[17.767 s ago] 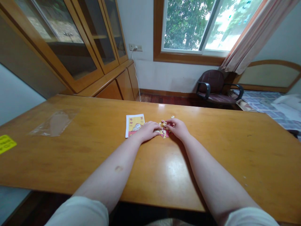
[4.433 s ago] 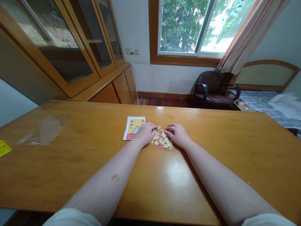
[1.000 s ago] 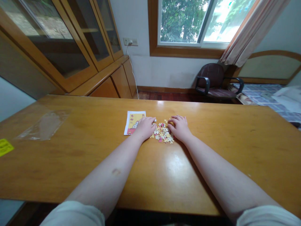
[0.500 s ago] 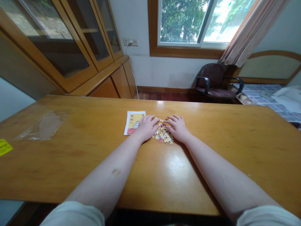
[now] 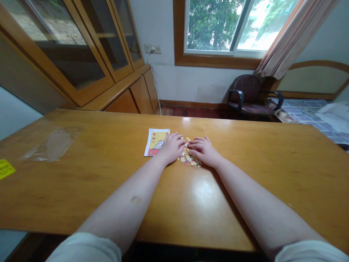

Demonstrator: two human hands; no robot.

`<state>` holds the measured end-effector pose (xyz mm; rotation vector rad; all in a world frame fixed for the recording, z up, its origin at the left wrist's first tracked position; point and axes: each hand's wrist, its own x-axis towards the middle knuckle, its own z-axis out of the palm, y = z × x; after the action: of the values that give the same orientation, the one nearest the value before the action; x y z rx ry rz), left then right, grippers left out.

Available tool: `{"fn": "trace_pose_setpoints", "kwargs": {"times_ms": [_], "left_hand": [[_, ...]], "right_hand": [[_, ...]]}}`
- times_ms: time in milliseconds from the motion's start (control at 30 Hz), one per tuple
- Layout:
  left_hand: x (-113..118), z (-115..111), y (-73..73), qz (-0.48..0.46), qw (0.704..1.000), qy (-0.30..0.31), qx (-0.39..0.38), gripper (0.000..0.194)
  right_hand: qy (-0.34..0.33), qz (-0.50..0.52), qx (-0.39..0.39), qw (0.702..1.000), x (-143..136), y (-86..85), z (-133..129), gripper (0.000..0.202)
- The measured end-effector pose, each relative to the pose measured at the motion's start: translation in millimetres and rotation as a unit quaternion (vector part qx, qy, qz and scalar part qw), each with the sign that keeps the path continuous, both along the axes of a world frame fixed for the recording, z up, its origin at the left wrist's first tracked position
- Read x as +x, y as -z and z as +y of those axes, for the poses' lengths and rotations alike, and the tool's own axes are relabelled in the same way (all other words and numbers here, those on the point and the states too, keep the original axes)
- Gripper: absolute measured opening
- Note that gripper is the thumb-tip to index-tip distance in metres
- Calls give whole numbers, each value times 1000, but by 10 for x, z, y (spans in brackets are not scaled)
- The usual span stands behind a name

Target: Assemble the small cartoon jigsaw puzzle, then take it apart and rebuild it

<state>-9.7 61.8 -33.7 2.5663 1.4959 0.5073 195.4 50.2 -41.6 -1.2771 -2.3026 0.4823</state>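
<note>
A small heap of jigsaw puzzle pieces [image 5: 187, 158], cream, yellow and pink, lies on the wooden table [image 5: 174, 211]. My left hand [image 5: 173, 147] rests at the heap's left edge, fingers stretched toward the pieces. From the other side my right hand [image 5: 204, 150] reaches over the heap with its fingers apart, covering some of it. Neither hand shows a piece in its grip. Just left of my left hand is a picture card [image 5: 155, 140] with a white border, a yellow and pink ground and a white cartoon figure; the hand hides its right part.
A clear plastic bag [image 5: 54, 145] lies flat at the table's left, near a yellow label [image 5: 5, 169]. Beyond the far edge stand a glass-doored cabinet [image 5: 109, 91], an office chair [image 5: 249, 94] and a bed [image 5: 305, 112]. A white cord [image 5: 154, 78] hangs from the wall socket.
My right hand has moved slightly down and inward over the puzzle pieces. My left hand stays almost in place, and the whole view has shifted a little.
</note>
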Motion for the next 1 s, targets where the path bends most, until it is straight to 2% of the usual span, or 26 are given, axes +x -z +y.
{"fn": "trace_pose_setpoints", "kwargs": {"times_ms": [267, 500, 600, 833, 1000], "left_hand": [[-8, 21, 33, -36, 999, 39, 14, 30], [-1, 8, 16, -43, 998, 36, -1, 34], [-2, 6, 15, -33, 999, 31, -2, 34], [8, 6, 36, -9, 998, 59, -19, 37], [18, -10, 2, -15, 998, 48, -30, 37]], "right_hand": [[22, 24, -11, 999, 7, 32, 27, 35], [63, 78, 5, 995, 14, 55, 52, 32], [71, 58, 20, 996, 16, 55, 49, 31], [-5, -48, 2, 999, -15, 3, -9, 37], [-21, -56, -4, 998, -9, -11, -10, 37]]}}
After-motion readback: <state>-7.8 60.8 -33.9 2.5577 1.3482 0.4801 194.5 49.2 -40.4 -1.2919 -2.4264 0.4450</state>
